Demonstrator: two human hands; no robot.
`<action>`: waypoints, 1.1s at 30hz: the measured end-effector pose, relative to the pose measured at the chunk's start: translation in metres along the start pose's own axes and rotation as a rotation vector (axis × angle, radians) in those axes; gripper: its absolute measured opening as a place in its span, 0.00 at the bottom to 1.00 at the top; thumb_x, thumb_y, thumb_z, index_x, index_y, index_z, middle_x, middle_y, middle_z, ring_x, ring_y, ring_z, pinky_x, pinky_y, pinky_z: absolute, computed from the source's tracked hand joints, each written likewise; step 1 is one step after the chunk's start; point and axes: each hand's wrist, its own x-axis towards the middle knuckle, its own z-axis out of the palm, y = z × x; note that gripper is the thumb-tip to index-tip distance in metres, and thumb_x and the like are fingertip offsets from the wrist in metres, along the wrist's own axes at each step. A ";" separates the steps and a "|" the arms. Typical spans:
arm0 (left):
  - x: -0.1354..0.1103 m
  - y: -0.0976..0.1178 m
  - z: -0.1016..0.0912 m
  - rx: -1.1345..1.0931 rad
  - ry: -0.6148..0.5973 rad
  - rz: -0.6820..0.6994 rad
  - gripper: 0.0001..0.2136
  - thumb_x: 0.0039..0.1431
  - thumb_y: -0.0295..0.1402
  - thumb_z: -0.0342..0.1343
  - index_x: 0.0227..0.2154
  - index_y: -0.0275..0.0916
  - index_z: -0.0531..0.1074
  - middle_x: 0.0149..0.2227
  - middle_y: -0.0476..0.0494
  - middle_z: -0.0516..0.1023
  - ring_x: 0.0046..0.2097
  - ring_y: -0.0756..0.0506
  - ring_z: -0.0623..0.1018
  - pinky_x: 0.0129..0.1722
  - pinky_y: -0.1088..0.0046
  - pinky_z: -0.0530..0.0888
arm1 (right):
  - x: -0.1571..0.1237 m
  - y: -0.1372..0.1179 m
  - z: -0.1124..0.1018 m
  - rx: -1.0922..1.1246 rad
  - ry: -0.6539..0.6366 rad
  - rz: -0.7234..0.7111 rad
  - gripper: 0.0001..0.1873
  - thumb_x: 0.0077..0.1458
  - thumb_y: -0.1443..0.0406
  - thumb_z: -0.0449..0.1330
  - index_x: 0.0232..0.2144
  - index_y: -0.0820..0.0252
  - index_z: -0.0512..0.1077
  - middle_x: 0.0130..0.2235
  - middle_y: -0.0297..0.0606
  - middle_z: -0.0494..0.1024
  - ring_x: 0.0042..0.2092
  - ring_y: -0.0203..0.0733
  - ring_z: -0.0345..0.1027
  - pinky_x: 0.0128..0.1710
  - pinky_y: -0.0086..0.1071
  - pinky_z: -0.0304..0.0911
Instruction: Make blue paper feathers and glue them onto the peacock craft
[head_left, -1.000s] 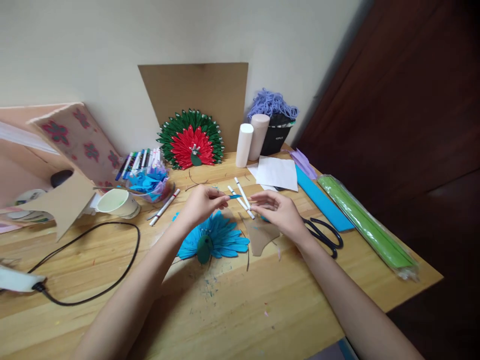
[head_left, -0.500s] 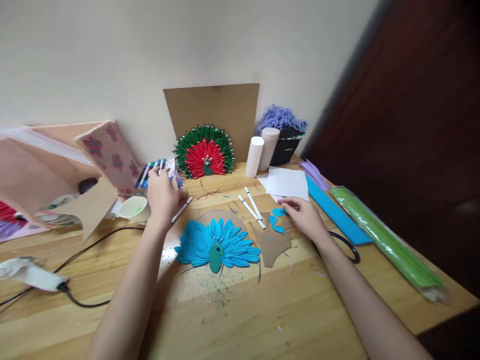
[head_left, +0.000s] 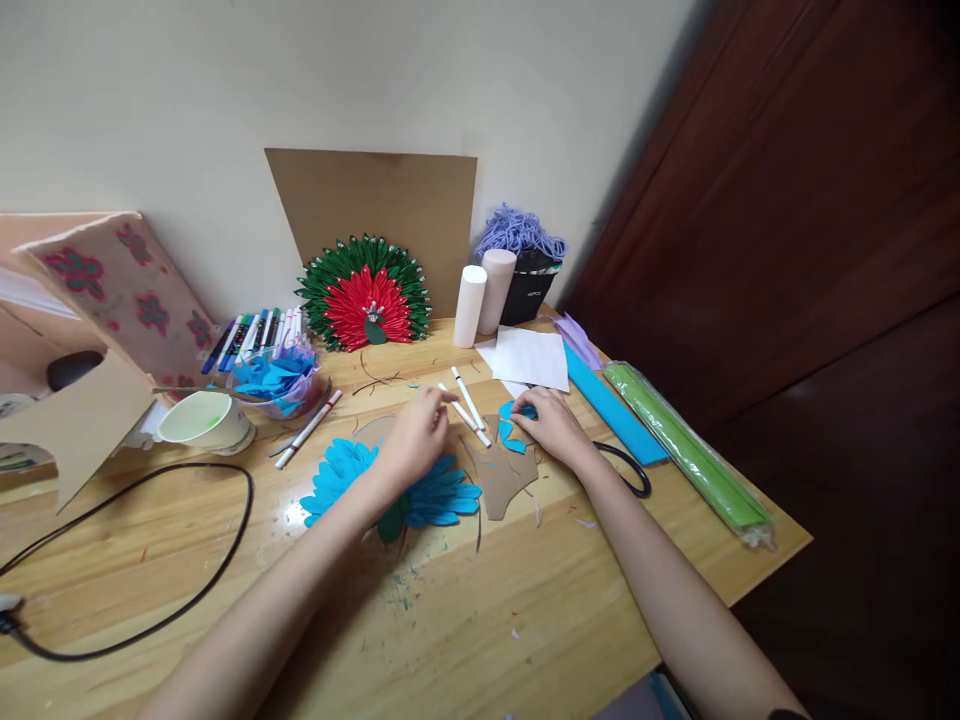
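Observation:
My left hand (head_left: 420, 428) is above the right part of the blue feathered peacock (head_left: 341, 480), its fingers curled and its index fingertip close to two white markers (head_left: 469, 392). Whether it holds anything is hidden. To the right, my right hand (head_left: 553, 425) has its thumb and fingers closed at a small blue cut piece (head_left: 519, 411). Another blue piece (head_left: 513, 440) lies just below it on a cardboard scrap (head_left: 504, 490). My left forearm covers much of the peacock's body.
A plastic bowl of blue scraps (head_left: 274, 378), a paper cup (head_left: 202, 422) and a row of markers (head_left: 251, 335) stand left. Behind are a red and green peacock (head_left: 367, 300) and white rolls (head_left: 470, 305). A black cable (head_left: 244, 530) loops at left; a green roll (head_left: 686, 450) lies right.
My left hand has moved right from the bowl of scraps to the white markers. My right hand stays at the blue pieces. The view has shifted to the right.

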 end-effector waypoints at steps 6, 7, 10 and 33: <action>-0.009 0.009 0.019 -0.079 -0.120 -0.006 0.11 0.57 0.27 0.43 0.36 0.38 0.70 0.38 0.42 0.74 0.40 0.46 0.73 0.36 0.70 0.70 | 0.003 -0.004 0.006 0.193 0.054 0.032 0.09 0.46 0.70 0.57 0.33 0.60 0.71 0.32 0.38 0.76 0.37 0.42 0.68 0.42 0.37 0.61; -0.010 0.010 0.019 -0.093 -0.120 -0.017 0.11 0.57 0.27 0.43 0.36 0.38 0.70 0.38 0.42 0.75 0.40 0.46 0.74 0.37 0.70 0.70 | 0.003 -0.005 0.006 0.239 0.076 0.037 0.07 0.46 0.70 0.57 0.31 0.60 0.72 0.31 0.38 0.76 0.36 0.41 0.68 0.41 0.37 0.61; -0.009 0.013 0.018 -0.160 -0.099 -0.081 0.10 0.58 0.31 0.45 0.38 0.36 0.70 0.38 0.40 0.75 0.39 0.46 0.74 0.38 0.69 0.71 | 0.003 -0.014 0.003 0.470 0.145 0.069 0.08 0.45 0.65 0.59 0.31 0.61 0.73 0.32 0.38 0.76 0.35 0.40 0.69 0.40 0.36 0.63; -0.011 0.009 -0.003 0.383 0.078 0.505 0.11 0.61 0.29 0.43 0.30 0.35 0.71 0.35 0.42 0.77 0.36 0.47 0.75 0.34 0.73 0.70 | -0.016 -0.060 -0.005 1.351 -0.341 0.300 0.17 0.44 0.54 0.63 0.32 0.61 0.72 0.31 0.35 0.73 0.31 0.32 0.67 0.34 0.27 0.65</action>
